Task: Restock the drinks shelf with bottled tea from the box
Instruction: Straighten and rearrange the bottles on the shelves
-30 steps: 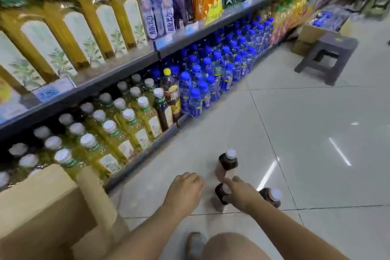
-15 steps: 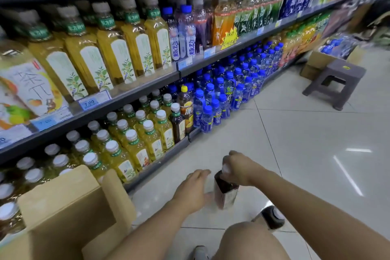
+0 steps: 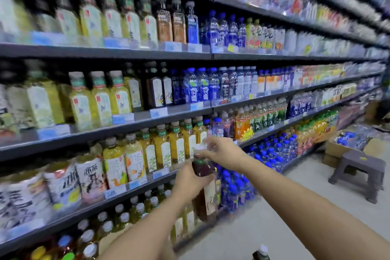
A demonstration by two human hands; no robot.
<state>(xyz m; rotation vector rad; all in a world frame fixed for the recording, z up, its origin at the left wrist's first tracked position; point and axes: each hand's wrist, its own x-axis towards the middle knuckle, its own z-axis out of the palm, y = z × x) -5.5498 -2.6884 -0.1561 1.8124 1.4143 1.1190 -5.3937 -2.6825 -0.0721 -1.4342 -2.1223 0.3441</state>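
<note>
Dark shelving (image 3: pixel 135 54) rises in stacked tiers, each packed to its front edge. Yellow-green tea bottles (image 3: pixel 101 101) fill the left end, with dark tea bottles (image 3: pixel 156 93) beside them and blue bottles (image 3: pixel 202 88) further right. On the pale floor (image 3: pixel 295 207) stand a grey stool (image 3: pixel 358 173), a cardboard box (image 3: pixel 335 150) at the shelving's foot, and a white-capped dark bottle (image 3: pixel 260 254).
</note>
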